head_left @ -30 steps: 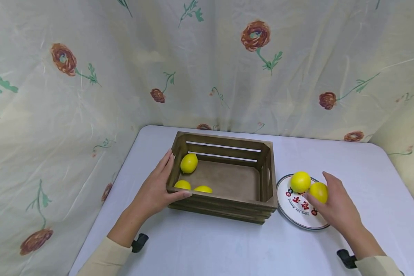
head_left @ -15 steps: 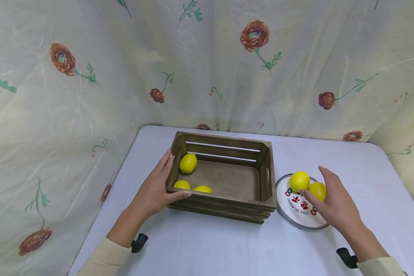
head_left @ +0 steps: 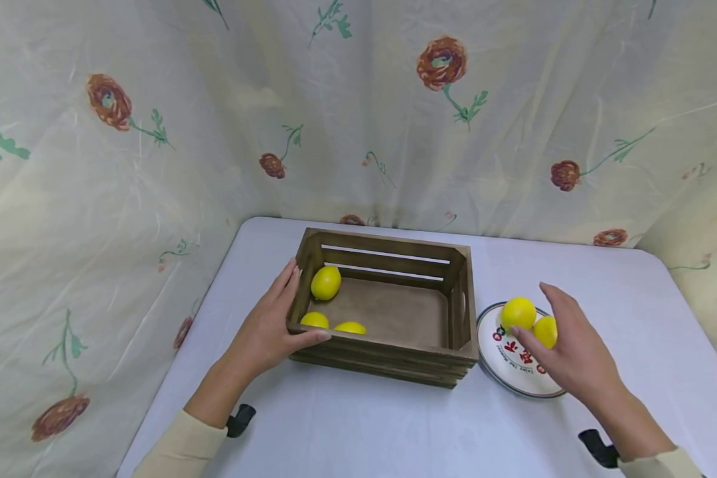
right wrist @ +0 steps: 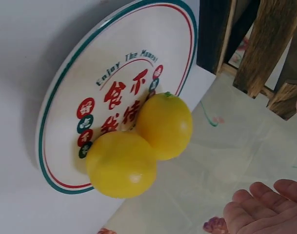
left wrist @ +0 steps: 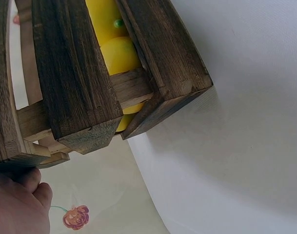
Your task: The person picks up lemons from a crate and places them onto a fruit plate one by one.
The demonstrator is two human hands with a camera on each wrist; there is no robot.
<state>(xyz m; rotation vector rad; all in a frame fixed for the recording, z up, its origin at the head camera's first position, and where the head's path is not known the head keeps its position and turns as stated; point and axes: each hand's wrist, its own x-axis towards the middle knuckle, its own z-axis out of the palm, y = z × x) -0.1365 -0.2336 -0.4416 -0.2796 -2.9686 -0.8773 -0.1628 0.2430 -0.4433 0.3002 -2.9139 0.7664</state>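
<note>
A person's left hand [head_left: 269, 335] grips the near corner of a wooden crate [head_left: 406, 350], thumb along the front rim, fingers along the end wall. The right hand [head_left: 579, 352] is unclenched and holds nothing, its thumb spread well away from its fingers. It hovers over a round white plate [head_left: 504, 365], and the right wrist view shows us a gap between it and the fruit. On that plate, ahead of the right thumb, sits one lemon [head_left: 518, 313]; nearer the right palm, partly hidden from the head camera, is a second lemon [head_left: 546, 329].

We count three more in the crate: a third lemon [head_left: 326, 283] just inward of the left fingertips, then a fourth lemon [head_left: 315, 319] and a fifth lemon [head_left: 350, 327] beyond the left thumb, half hidden by the front wall. We judge the work unfinished: the three by the left hand look settled, the two by the right look to be what is left. Beneath both hands spreads a white table [head_left: 358, 431]; beyond them hangs a flowered curtain [head_left: 358, 99].
</note>
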